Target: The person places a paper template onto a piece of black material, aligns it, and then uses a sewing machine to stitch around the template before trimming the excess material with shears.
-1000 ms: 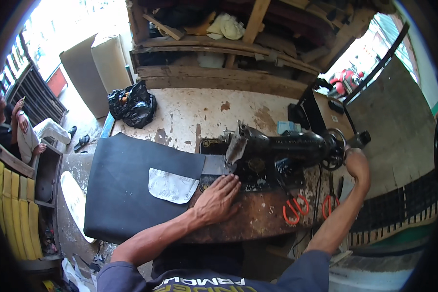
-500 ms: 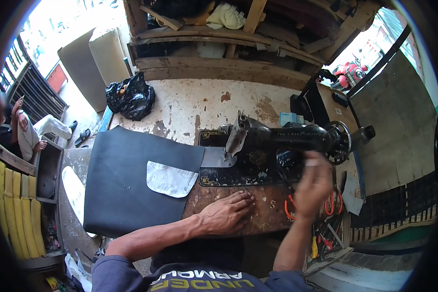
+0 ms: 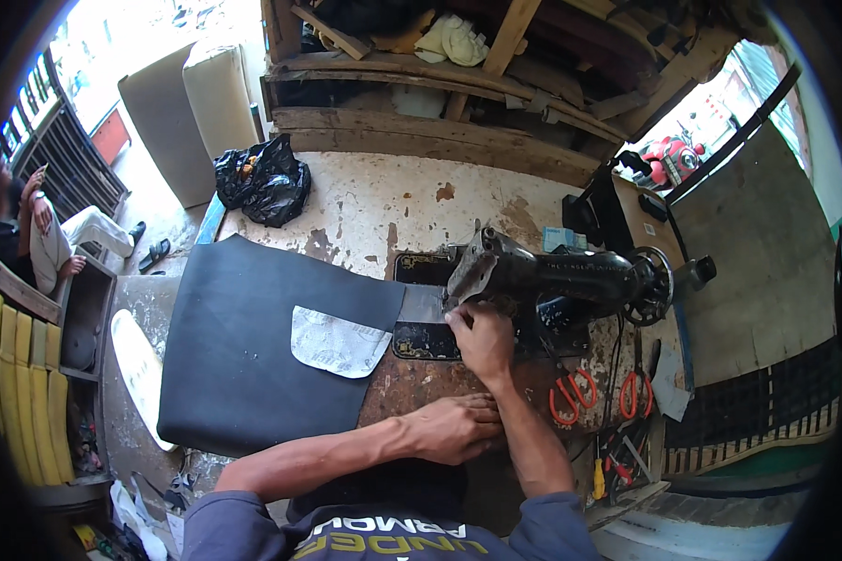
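A black sewing machine [image 3: 580,273] stands on the worn table. My right hand [image 3: 485,338] is at its needle end, fingers pinched together beside the presser foot; whatever they hold is hidden. My left hand [image 3: 454,428] lies flat on the table's front edge, holding nothing, its fingertips close to my right forearm. Left of the machine spreads a large sheet of black leatherette-like material [image 3: 243,346], reaching the grey metal plate under the needle. A white pocket-shaped piece with faint print [image 3: 339,344] lies on that sheet.
Orange-handled scissors [image 3: 571,397] lie right of my forearm, with a second orange-handled tool [image 3: 634,395] beyond. A black plastic bag [image 3: 264,182] sits at the back left. Wooden shelving [image 3: 421,131] closes the far side. Another person [image 3: 51,224] sits at far left.
My right hand has moved left, from near the handwheel to the needle. My left hand stays on the table edge. The view has shifted slightly.
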Available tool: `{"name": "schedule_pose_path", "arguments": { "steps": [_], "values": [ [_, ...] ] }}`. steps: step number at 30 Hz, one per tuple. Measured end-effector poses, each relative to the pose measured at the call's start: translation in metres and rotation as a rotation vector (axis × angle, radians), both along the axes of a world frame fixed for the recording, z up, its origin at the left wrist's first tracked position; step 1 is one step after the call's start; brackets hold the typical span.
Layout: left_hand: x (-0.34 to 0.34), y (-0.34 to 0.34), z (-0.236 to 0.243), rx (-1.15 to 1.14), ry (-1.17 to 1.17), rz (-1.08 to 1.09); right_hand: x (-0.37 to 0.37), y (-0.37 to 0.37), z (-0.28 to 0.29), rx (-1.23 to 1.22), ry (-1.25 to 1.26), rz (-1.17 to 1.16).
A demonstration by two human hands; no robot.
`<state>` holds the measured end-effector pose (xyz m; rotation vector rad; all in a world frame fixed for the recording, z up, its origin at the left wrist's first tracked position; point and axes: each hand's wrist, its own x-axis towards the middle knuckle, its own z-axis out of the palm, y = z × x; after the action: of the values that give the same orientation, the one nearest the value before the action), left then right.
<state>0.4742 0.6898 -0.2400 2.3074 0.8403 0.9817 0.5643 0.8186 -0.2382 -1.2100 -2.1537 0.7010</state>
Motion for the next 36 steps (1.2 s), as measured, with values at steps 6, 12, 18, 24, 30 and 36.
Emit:
{"name": "schedule_pose_path", "arguments": {
  "steps": [6,12,18,24,30,36],
  "values": [
    [-0.074,0.033,0.008,0.131,0.096,0.361,0.061,-0.046,0.031,-0.299,0.056,0.157],
    [-0.08,0.054,0.002,0.055,0.345,0.624,0.106,-0.038,0.041,-0.691,0.373,0.368],
    [-0.083,0.05,0.016,-0.098,0.461,0.606,0.064,0.036,0.018,-0.592,1.111,-0.268],
    [-0.171,0.013,0.039,-0.105,0.563,0.485,0.063,-0.076,0.022,-0.038,0.272,-0.196],
    [-0.172,-0.007,0.008,-0.137,0.662,0.41,0.013,-0.213,-0.014,-0.766,-0.018,0.505],
    [-0.151,0.004,-0.002,0.019,0.614,0.503,-0.018,-0.238,-0.062,-1.027,0.283,0.518]
  ]
}}
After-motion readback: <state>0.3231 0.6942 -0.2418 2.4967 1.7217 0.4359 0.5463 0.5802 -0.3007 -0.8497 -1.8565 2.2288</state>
